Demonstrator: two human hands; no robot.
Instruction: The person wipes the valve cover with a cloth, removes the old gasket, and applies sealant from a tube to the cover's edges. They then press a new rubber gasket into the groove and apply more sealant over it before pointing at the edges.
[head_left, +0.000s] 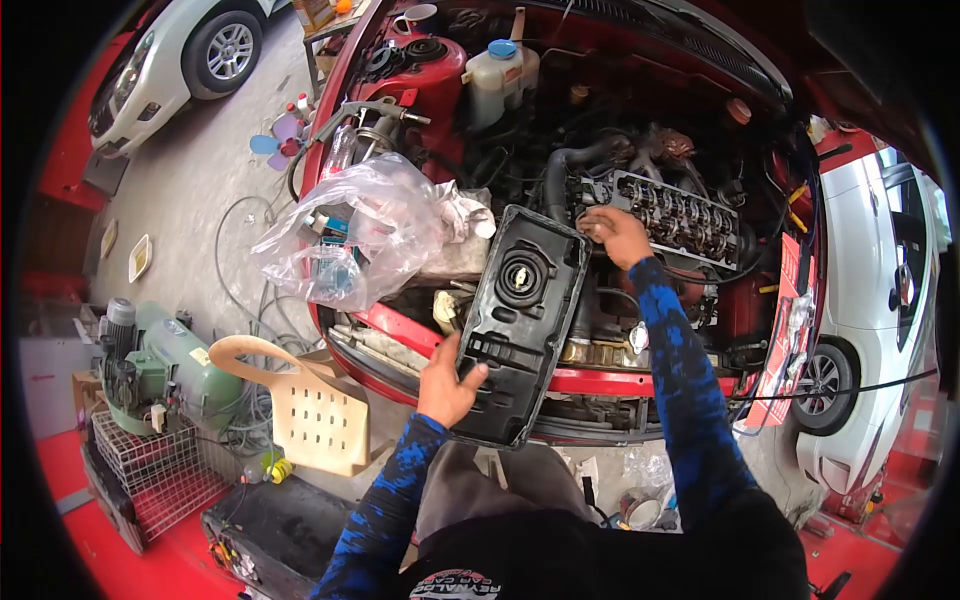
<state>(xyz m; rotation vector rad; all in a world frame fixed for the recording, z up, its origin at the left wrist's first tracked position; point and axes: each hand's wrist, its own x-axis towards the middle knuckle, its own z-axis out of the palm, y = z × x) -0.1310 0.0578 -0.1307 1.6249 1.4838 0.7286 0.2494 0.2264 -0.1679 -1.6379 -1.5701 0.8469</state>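
While my left hand [450,388] grips the near-left edge of a black cover [540,335], thumb on its inner face, the cover slants across the car's red front bar [625,384]. My right hand [615,236] has its fingers curled by the far-right corner; I cannot tell whether they pinch anything. Farther right sits the exposed engine top [680,215]; a clear plastic bag [385,225] lies left.

Around me I see a grey concrete floor [190,200], quite bright in the light. One white car [165,75] stands far on the left, and a second car [860,240] on the right. A green compressor [190,368] is near a beige plastic chair [318,425], close to a red floor area [110,550].
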